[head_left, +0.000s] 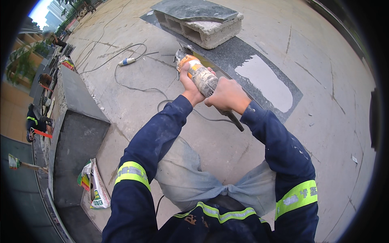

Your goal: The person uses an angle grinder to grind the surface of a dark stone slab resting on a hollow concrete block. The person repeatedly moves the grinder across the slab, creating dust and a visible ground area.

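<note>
Both my hands are closed around an orange, dust-coated angle grinder (201, 77). My left hand (191, 87) grips its body near the head, and my right hand (229, 95) wraps the rear end, where a dark cord sleeve sticks out. The grinder's head lies at the near edge of a dark grey stone slab (227, 56). Its disc is hard to make out. A long straight strip runs along that slab edge, partly behind my hands. On the slab's right part spreads a pale, irregular patch (265, 81).
A hollow concrete block (202, 31) stands on the slab, topped by another dark stone piece (194, 10). A cable with a blue-and-white connector (127, 61) loops over the concrete floor. At left are a dark stone ledge (77, 150), a crumpled bag (96, 184) and another person (34, 121).
</note>
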A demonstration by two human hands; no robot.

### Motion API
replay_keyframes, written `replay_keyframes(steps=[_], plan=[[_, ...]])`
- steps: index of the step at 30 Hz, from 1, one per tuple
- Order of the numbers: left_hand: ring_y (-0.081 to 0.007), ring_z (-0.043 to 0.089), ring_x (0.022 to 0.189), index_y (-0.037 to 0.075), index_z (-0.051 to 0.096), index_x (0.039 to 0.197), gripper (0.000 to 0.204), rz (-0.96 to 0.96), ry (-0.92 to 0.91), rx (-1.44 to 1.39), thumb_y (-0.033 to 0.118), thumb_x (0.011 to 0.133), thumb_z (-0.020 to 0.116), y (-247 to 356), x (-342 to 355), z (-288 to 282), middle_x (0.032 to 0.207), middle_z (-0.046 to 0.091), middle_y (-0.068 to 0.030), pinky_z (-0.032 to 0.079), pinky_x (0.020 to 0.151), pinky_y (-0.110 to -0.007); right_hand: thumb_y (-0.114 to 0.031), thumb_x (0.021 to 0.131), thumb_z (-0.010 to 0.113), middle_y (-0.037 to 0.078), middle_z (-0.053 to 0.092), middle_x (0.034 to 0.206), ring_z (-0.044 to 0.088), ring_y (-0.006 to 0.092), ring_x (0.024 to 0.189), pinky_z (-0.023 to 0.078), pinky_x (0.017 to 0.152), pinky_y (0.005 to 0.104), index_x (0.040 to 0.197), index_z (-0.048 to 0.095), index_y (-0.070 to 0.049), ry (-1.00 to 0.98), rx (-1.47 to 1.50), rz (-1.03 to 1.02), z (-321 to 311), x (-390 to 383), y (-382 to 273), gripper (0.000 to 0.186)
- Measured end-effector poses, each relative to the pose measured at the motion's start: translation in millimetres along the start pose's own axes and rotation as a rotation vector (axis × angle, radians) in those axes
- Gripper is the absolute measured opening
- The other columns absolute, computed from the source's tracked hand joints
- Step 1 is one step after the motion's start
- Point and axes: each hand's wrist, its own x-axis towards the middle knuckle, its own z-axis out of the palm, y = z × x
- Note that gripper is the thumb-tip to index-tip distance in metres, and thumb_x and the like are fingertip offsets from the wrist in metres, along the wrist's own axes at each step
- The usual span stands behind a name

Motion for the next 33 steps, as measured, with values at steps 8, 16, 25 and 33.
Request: replay_keyframes(steps=[8,16,25,33], plan=[[-0.0296,0.057,0.082,0.005,0.045,0.103,0.058,0.051,0.001,0.031,0.055,0.078,0.057,8,10,-3,0.089,0.054,-0.0143,0.053,0.072,-0.042,-0.031,0.060,0.077,0.019,0.068,0.099,0.068,0.0289,0.094,0.054,0.082,0.0313,0.105,0.061,0.004,0.003,0.017,0.003,1,13,-3,0.060],[-0.0302,0.057,0.081,0.004,0.044,0.104,0.060,0.066,-0.015,0.013,0.055,0.076,0.061,19,27,-13,0.089,0.054,-0.0151,0.053,0.072,-0.043,-0.030,0.058,0.076,0.018,0.068,0.101,0.067,0.0280,0.096,0.053,0.084,0.0316,0.104,0.063,0.002,0.023,0.023,0.001,5,31,-5,0.058],[-0.0296,0.058,0.076,0.009,0.045,0.105,0.060,0.017,0.023,-0.006,0.056,0.072,0.063,36,43,-24,0.086,0.056,-0.0142,0.053,0.068,-0.042,-0.031,0.058,0.076,0.018,0.067,0.104,0.067,0.0293,0.098,0.053,0.085,0.0322,0.105,0.064,0.001,0.028,0.045,-0.006,5,43,-12,0.058],[-0.0296,0.058,0.077,0.008,0.045,0.104,0.060,0.002,0.005,-0.029,0.056,0.072,0.062,19,28,-12,0.085,0.056,-0.0146,0.053,0.069,-0.043,-0.032,0.058,0.076,0.019,0.066,0.105,0.067,0.0300,0.099,0.053,0.086,0.0325,0.106,0.062,0.003,0.029,0.025,-0.003,2,27,-6,0.061]])
